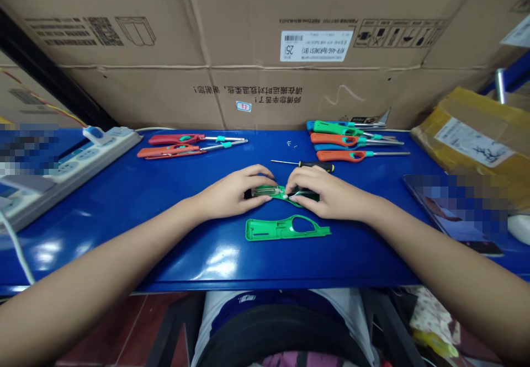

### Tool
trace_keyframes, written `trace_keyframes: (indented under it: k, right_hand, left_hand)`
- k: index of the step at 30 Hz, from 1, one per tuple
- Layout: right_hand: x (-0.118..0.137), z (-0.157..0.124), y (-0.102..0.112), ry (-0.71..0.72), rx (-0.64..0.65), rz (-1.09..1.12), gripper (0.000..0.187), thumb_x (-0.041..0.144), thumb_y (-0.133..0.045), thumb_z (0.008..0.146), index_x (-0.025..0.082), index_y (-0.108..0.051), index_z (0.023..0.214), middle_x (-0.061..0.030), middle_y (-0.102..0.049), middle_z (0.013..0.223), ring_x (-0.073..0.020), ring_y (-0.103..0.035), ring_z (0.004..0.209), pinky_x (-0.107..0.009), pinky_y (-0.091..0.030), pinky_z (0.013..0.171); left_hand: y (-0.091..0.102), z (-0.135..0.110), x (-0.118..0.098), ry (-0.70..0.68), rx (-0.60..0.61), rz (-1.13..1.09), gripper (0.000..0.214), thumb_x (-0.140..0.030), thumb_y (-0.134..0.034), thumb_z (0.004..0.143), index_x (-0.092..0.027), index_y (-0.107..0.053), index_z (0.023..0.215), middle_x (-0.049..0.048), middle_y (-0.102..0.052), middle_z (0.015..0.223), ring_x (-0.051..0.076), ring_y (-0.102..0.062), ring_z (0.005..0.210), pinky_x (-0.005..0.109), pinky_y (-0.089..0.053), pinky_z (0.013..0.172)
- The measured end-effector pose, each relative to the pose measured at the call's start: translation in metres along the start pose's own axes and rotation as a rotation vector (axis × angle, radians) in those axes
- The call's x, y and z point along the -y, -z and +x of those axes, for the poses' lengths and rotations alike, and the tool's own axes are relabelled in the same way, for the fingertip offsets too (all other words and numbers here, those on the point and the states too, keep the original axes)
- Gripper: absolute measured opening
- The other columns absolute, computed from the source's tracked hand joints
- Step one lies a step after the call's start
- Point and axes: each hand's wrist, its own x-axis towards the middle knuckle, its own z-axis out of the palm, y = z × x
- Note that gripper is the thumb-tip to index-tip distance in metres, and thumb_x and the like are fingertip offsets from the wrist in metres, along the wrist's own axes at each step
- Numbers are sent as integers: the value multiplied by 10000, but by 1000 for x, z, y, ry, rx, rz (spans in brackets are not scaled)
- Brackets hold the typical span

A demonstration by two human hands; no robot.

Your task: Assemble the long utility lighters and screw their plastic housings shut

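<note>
Two hands meet at the middle of a blue table (165,207), both resting on a green lighter (273,191). The left hand (232,193) pinches its left end, where a dark tip and clear inner parts show. The right hand (327,193) curls over its handle end, fingertips pressing down, so most of that end is hidden. The lighter lies flat with its insides showing. Just in front of it, nearer the person, lies a separate green shell (285,229), flat, with a looped grip opening. A thin screwdriver (306,164) with a black handle lies just behind the right hand.

Two red lighters (186,145) lie far left, and a pile of lighters (351,141) in green, orange and blue lies far right. A white power strip (74,163) sits at the left edge.

Cardboard boxes (248,96) stand behind. A white label (317,45) shows a barcode and a large "25"; its finer print is too small to read. Below runs a line of upside-down Chinese characters. A parcel (476,135) at right carries a label with writing that cannot be made out.
</note>
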Motion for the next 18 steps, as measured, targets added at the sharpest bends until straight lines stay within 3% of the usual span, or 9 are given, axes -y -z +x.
trace_keyframes:
  k: [4,11,18]
  right_hand:
    - [1,1,0,-60,-25,-2,45,227,-591,966,210,-577,1005,-38,-667,997,-187,-594,904,-338,-421,850]
    - [1,-1,5,-25,-156,-104,72,170,-572,941,219,-520,935,-23,-639,925,-181,-558,849,-321,-396,813]
    - [2,-2,7,-24,6,-150,44,253,-586,976,212,-591,992,-30,-690,975,-182,-594,853,-309,-405,769]
  left_hand:
    - [2,1,-4,72,19,-16,285,-286,-606,985,-175,-660,1241,69,-639,1119,157,-640,923,262,-530,796]
    - [3,0,-3,152,-30,78,322,-344,-650,934,-158,-676,1195,45,-616,997,154,-595,819,271,-494,717]
    - [1,0,2,186,-108,102,267,-298,-660,914,-164,-670,1145,36,-609,992,124,-557,736,253,-479,672]
